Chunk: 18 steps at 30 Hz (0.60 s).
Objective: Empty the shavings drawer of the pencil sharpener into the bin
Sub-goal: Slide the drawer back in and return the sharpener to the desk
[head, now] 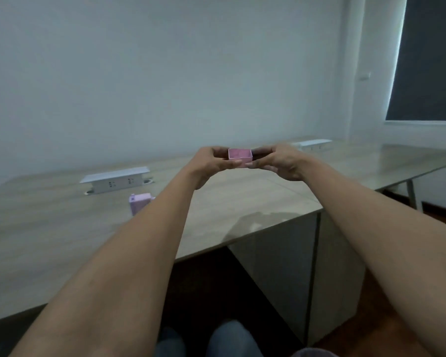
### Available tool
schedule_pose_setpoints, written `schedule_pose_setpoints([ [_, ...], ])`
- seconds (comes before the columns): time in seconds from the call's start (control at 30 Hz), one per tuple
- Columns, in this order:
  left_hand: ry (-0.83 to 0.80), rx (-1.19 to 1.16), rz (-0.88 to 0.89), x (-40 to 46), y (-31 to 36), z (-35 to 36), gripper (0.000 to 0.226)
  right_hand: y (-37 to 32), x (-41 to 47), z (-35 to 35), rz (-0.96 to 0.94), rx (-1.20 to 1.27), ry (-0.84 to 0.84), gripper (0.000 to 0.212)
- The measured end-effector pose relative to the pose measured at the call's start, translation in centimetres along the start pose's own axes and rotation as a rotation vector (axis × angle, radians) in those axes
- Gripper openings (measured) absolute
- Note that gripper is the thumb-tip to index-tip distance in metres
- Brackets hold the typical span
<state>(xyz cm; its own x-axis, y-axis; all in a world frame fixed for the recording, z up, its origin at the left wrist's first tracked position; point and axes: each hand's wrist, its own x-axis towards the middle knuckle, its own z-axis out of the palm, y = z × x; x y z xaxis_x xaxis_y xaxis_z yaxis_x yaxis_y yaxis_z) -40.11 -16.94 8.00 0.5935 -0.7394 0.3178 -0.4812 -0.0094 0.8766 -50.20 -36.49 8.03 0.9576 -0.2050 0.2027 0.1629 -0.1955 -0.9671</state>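
Both arms reach out over the tabletop, holding the pink shavings drawer in the air between them, open side up. The left hand pinches its left end and the right hand its right end, fingers closed under its near wall. The pink pencil sharpener stands on the tabletop to the left, partly hidden behind the left forearm. A white socket box sits beyond it, another far right.
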Motion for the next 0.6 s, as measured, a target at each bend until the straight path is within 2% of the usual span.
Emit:
schedule_pose_setpoints([
  [0.3, 0.195, 0.086, -0.038, -4.4, -1.7, -11.4, 0.039, -1.7, 7.7, 10.5, -0.07, 0.002, -0.236, 0.047],
  [0.6, 0.356, 0.056, -0.15, -8.7, -8.6, -19.8, 0.045, 2.4, 13.5, 21.0, -0.081, 0.026, -0.381, 0.047],
])
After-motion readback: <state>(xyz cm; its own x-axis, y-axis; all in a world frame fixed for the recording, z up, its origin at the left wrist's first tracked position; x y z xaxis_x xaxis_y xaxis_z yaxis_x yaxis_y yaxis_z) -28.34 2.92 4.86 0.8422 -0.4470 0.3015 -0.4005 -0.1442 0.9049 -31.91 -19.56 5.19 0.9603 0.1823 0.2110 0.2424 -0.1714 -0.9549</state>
